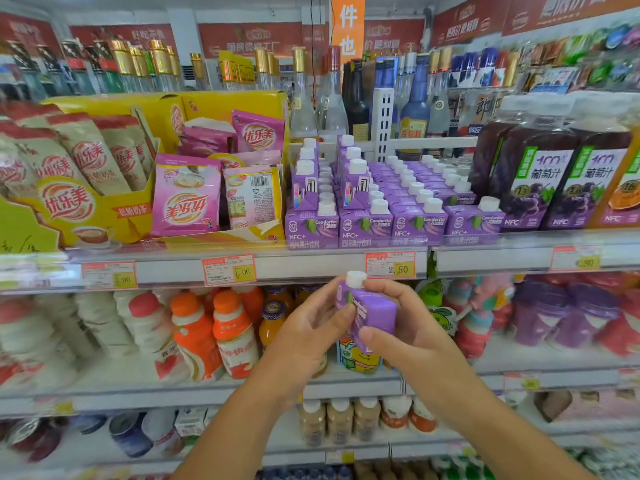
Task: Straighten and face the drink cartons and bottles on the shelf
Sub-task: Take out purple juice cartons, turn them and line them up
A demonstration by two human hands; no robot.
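— Nearest us, our left hand (308,330) and right hand (408,327) both hold the purple carton (377,311), fingers (391,289) curled round it?
— Yes. It tilts, cap leaning left, just below the shelf (311,266) edge. Its row of cartons (391,226) sits directly above, farther in.

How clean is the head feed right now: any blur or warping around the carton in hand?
Head view: the purple carton, held by left hand and right hand, is fairly sharp; the shelf rail bows from wide-angle distortion; bottles at the lower left blur; lighting even, no strong glare.
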